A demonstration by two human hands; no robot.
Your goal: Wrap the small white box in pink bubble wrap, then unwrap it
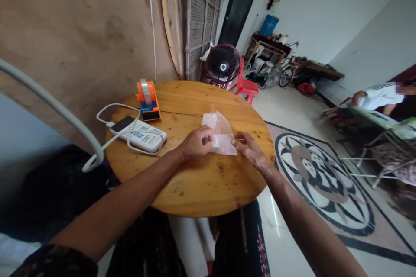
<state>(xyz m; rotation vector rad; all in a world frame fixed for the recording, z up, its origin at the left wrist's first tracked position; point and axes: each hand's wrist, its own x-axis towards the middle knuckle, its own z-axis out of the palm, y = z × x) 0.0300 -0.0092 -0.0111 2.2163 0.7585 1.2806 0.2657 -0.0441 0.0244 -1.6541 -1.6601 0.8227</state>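
Note:
A piece of translucent bubble wrap lies on the round wooden table, with a whiter strip across its lower part. At its left edge my left hand is closed, fingers curled and thumb against the wrap, pinching that edge. My right hand is at the wrap's right edge with its fingers apart and slightly bent. Its fingertips are beside or lightly touching the wrap; which of the two is unclear.
An orange and blue tape dispenser and a white power bank with cables are on the table's left side. Beyond the table are a fan and a red chair. A person is at the far right.

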